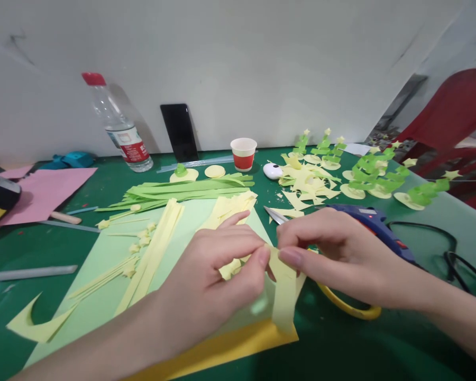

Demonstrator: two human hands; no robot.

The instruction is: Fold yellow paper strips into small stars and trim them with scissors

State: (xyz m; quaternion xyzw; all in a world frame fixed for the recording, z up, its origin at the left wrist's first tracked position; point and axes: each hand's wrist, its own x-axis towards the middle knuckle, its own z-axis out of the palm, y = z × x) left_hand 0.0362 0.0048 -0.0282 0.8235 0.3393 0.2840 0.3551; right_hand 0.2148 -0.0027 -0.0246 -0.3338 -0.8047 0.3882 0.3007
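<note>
Both hands meet over the near edge of a pale green paper sheet. A pale yellow paper strip (284,299) hangs down between them, its upper end pinched by fingertips of each hand. My left hand (222,264) is closed, thumb against forefinger, on the strip's left side. Close beside it, my right hand (333,254) pinches the strip's right side. Scissors with a yellow handle (353,311) lie partly hidden beneath the right hand, blade tips (275,214) showing beyond it. Long yellow strips (154,254) and small folded paper stars (145,238) rest on the green sheet (99,296).
Green paper strips (182,190) lie behind the sheet. A paper cup (244,154), water bottle (125,132) and phone (179,132) stand along the wall. Yellow scraps (309,180), star-topped green paper pieces (373,174) and a blue glue gun (365,217) with black cable are at the right.
</note>
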